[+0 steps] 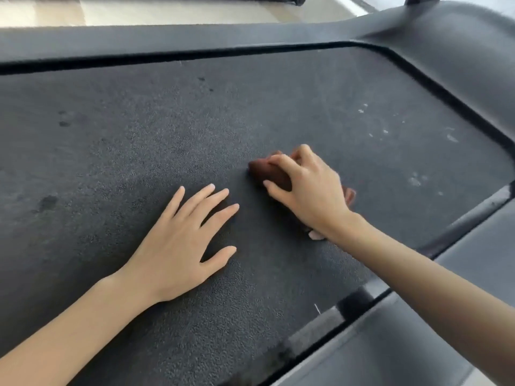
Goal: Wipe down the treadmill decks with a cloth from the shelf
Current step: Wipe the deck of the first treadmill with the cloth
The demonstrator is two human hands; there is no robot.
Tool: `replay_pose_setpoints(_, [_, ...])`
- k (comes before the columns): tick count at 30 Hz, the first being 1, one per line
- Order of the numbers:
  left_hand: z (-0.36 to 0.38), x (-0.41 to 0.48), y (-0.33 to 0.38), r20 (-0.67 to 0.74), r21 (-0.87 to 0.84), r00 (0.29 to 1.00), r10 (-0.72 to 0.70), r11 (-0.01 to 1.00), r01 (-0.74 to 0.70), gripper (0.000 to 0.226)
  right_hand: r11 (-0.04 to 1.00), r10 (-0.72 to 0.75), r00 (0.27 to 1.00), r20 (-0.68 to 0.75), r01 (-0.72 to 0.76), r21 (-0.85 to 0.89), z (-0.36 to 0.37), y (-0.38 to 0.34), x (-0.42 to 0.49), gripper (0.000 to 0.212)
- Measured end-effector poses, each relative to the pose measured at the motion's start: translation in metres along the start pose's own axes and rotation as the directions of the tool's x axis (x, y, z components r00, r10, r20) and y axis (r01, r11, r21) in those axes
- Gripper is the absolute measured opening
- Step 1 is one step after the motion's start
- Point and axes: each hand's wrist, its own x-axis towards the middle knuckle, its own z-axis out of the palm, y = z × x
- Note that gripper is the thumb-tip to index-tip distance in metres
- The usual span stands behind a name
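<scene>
A dark, rough treadmill belt [139,129] fills most of the head view. My right hand [309,190] grips a bunched brown cloth [271,171] and holds it down on the belt near the middle. Part of the cloth pokes out behind the hand, and a pale corner shows by the wrist. My left hand [184,246] rests flat on the belt just left of the cloth, fingers spread and straight. Pale specks and smudges [418,179] mark the belt to the right of the cloth.
Grey plastic side rails frame the belt: one along the far edge [167,40], one at the near right [459,274]. The grey motor cover [468,59] rises at the upper right. Pale floor [167,9] shows beyond the far rail. Dark spots [64,123] dot the belt's left part.
</scene>
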Motion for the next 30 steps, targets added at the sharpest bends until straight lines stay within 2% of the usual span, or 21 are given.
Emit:
replay_pose_setpoints(2, [-0.001, -0.001, 0.002, 0.003, -0.003, 1.0, -0.024, 1.0, 0.024, 0.065, 0.992, -0.11, 0.994, 0.006, 0.109, 0.06, 0.004, -0.016, 0.005, 0.038])
replay_pose_setpoints(5, [-0.002, -0.002, 0.003, 0.003, -0.022, 0.999, -0.041, 0.999, 0.041, 0.063, 0.99, -0.102, 0.994, 0.035, 0.098, 0.104, -0.001, 0.016, 0.011, 0.039])
replay_pose_setpoints(8, [-0.002, -0.002, 0.004, -0.006, -0.025, 0.999, -0.048, 0.999, 0.048, 0.062, 0.993, 0.1, 0.995, 0.021, -0.101, 0.052, -0.009, 0.095, 0.019, 0.04])
replay_pose_setpoints(11, [-0.001, -0.001, 0.004, -0.008, -0.008, 0.999, -0.046, 0.999, 0.046, 0.062, 0.94, 0.34, 0.94, 0.011, -0.34, 0.006, -0.019, 0.158, 0.025, 0.04])
replay_pose_setpoints(13, [-0.001, -0.001, 0.005, -0.002, 0.01, 0.999, -0.05, 0.999, 0.05, 0.062, 0.922, 0.386, 0.922, -0.017, -0.386, -0.013, -0.017, 0.166, 0.026, 0.04])
replay_pose_setpoints(15, [-0.002, 0.0, 0.007, -0.001, 0.017, 0.998, -0.057, 0.998, 0.057, 0.061, 0.949, 0.314, 0.948, -0.05, -0.316, -0.023, -0.011, 0.147, 0.023, 0.039])
replay_pose_setpoints(19, [-0.007, 0.0, 0.012, 0.033, 0.053, 0.997, -0.073, 0.996, 0.071, 0.061, 0.999, 0.039, 0.999, -0.03, -0.038, 0.036, -0.004, 0.072, 0.003, 0.038])
replay_pose_setpoints(22, [-0.011, -0.001, 0.02, 0.053, 0.086, 0.994, -0.1, 0.992, 0.095, 0.061, 0.979, -0.187, 0.982, 0.001, 0.186, 0.089, -0.006, 0.018, -0.02, 0.037])
replay_pose_setpoints(24, [-0.01, -0.001, 0.025, 0.049, 0.077, 0.989, -0.138, 0.988, 0.134, 0.061, 0.956, -0.27, 0.962, 0.046, 0.262, 0.132, -0.009, 0.013, -0.03, 0.04])
replay_pose_setpoints(27, [-0.006, 0.0, 0.029, 0.02, 0.052, 0.984, -0.179, 0.983, 0.178, 0.062, 0.956, -0.253, 0.965, 0.076, 0.237, 0.171, -0.017, 0.056, -0.035, 0.043])
replay_pose_setpoints(30, [0.002, 0.0, 0.035, -0.025, 0.05, 0.978, -0.205, 0.977, 0.206, 0.062, 0.995, -0.038, 0.999, 0.035, 0.034, 0.095, -0.026, 0.128, -0.031, 0.042])
